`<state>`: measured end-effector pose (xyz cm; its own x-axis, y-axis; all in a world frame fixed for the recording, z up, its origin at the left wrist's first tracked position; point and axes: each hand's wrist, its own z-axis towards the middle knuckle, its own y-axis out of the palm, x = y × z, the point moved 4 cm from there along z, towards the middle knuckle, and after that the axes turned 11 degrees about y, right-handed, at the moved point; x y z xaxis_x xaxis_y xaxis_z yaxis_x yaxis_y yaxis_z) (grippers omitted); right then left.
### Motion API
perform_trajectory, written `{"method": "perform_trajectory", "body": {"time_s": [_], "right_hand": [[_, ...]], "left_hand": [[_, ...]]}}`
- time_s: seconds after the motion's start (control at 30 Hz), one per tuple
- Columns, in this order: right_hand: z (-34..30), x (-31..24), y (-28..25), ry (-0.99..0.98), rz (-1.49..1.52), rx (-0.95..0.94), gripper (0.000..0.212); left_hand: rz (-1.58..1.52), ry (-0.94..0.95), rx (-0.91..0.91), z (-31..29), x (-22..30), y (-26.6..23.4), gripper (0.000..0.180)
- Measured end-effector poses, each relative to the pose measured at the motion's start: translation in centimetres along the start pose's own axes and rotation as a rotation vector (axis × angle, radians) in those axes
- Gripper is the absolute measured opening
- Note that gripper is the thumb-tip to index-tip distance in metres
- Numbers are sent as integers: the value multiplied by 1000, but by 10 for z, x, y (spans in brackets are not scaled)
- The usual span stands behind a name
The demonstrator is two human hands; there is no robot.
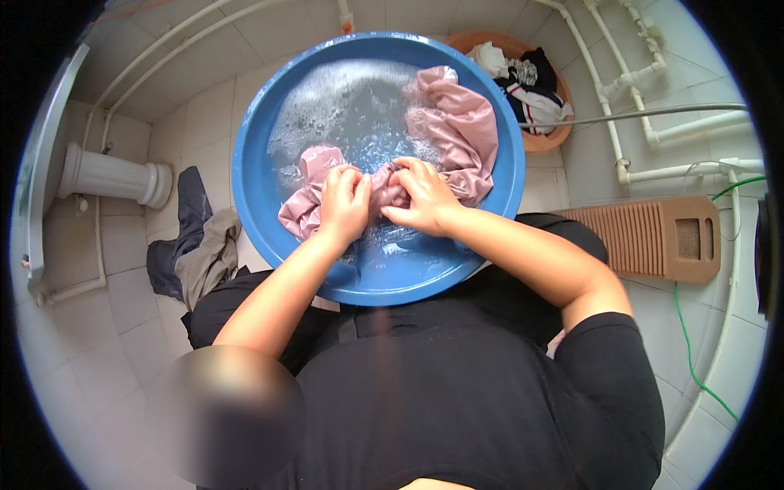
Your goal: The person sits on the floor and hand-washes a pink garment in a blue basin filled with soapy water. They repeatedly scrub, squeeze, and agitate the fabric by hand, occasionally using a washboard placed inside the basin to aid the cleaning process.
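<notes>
Brown basin [545,140] holding mixed clothes; ribbed washboard [645,238] lying on the tiled floor [98,343]; dark and beige garments [194,249] lying crumpled; white pipes [625,82] running alongside.

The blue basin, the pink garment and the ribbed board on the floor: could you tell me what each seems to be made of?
Blue basin: probably plastic, smooth, evenly coloured, slightly glossy. Pink garment: thin woven cloth, wet and creased, bunched by both hands. Ribbed board: brown, matte; wood or plastic, hard to tell.
</notes>
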<state>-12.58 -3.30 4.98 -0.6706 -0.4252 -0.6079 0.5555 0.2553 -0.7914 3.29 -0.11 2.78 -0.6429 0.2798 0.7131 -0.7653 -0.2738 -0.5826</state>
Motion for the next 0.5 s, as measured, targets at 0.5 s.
{"method": "perform_trajectory", "body": {"time_s": [0.5], "right_hand": [[-13,-10,1,-52,-42,34,34]], "left_hand": [[269,178,-155,-19,33,-1,15]]}}
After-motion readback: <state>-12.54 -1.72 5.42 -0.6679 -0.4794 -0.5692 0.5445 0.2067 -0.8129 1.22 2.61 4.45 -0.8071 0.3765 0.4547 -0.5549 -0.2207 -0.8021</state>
